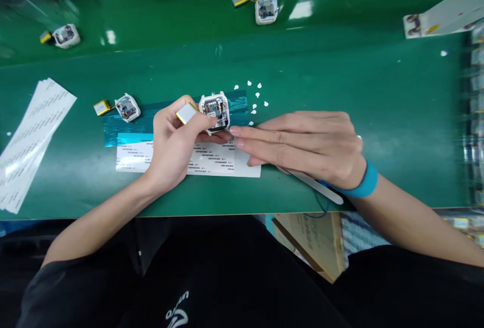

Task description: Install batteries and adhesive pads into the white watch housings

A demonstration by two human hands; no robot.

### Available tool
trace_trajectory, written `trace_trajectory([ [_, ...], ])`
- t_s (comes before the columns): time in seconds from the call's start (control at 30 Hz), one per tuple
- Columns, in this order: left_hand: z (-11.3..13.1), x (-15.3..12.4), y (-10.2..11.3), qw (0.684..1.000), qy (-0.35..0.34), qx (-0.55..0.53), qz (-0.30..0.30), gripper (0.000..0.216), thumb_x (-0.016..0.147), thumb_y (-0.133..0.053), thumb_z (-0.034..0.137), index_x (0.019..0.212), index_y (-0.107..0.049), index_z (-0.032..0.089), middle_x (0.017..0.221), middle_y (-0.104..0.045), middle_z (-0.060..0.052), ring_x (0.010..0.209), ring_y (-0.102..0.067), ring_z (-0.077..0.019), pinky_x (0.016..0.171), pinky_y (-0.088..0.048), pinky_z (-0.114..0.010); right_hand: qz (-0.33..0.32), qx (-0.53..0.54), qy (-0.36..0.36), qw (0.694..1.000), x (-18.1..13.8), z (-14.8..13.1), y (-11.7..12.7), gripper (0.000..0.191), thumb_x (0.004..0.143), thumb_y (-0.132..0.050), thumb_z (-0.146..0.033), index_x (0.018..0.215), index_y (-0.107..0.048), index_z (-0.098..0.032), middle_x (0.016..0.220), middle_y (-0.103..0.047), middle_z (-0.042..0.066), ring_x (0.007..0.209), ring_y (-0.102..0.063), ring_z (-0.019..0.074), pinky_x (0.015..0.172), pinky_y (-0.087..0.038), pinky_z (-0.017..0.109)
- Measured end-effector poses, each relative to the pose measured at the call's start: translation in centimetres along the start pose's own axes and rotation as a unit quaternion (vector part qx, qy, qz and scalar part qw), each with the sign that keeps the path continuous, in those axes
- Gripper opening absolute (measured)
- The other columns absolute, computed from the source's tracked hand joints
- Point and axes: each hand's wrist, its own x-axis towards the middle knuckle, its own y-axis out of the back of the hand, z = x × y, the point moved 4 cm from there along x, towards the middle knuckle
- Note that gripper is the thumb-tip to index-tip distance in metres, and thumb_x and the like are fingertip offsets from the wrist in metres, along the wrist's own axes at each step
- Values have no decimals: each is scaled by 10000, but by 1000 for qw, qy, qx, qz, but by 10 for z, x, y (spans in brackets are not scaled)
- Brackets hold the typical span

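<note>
My left hand (172,141) grips an opened white smartwatch case (215,111) with its circuit board facing up, thumb over the lower part of the board. A silver and yellow battery (186,113) sticks out beside the case, above the thumb. Close on the right, my right hand (306,144) is closed around slim metal tweezers (321,187), its fingertips at the case's lower right corner. The rounded rear end shows below the palm; the fingers hide most of the tool. Under the left hand lie a printed white sheet (212,164) and a blue film strip (238,100).
Several small white stickers (257,95) are scattered right of the case. Other opened watch cases with batteries lie at left (127,108), far left (66,36) and back (266,9). Printed strips (34,131) lie far left. A blue wristband (368,181) with a cord circles my right wrist.
</note>
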Motion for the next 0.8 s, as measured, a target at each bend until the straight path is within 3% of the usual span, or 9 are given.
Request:
trace_trajectory([
  [0.2,-2,-1,0,999,-32,29,-11,268,769,-767,145,655,-530,199,599,-522,77,540,-636,-101,638,-697,-296,18,15,-17,1000,1,1,-2,273,1024,-718,-169,1290,-693,-225,1253,-767,39,1033,-790,204,817,-681,333],
  [0.47,-4,4,2,996,-43,71,-11,230,875,-773,178,762,-574,199,687,-666,43,601,-766,-155,605,-680,-252,79,-12,-1,997,3,4,-3,244,986,-745,-115,1226,-702,-95,1122,-806,116,934,-793,212,768,-675,312],
  [0.63,-4,3,2,995,-42,94,-7,275,886,-791,216,769,-542,212,639,-644,65,590,-765,-153,592,-680,-243,65,-6,-18,998,5,3,-6,268,1030,-692,-146,1294,-686,-196,1159,-805,36,1004,-787,191,790,-684,301],
  [0.8,7,8,6,994,-62,86,-3,207,876,-813,224,862,-607,210,725,-698,55,678,-796,-153,665,-689,-247,74,-9,-6,997,4,1,-4,269,1010,-712,-118,1277,-691,-140,1207,-787,87,1044,-782,205,864,-683,316],
])
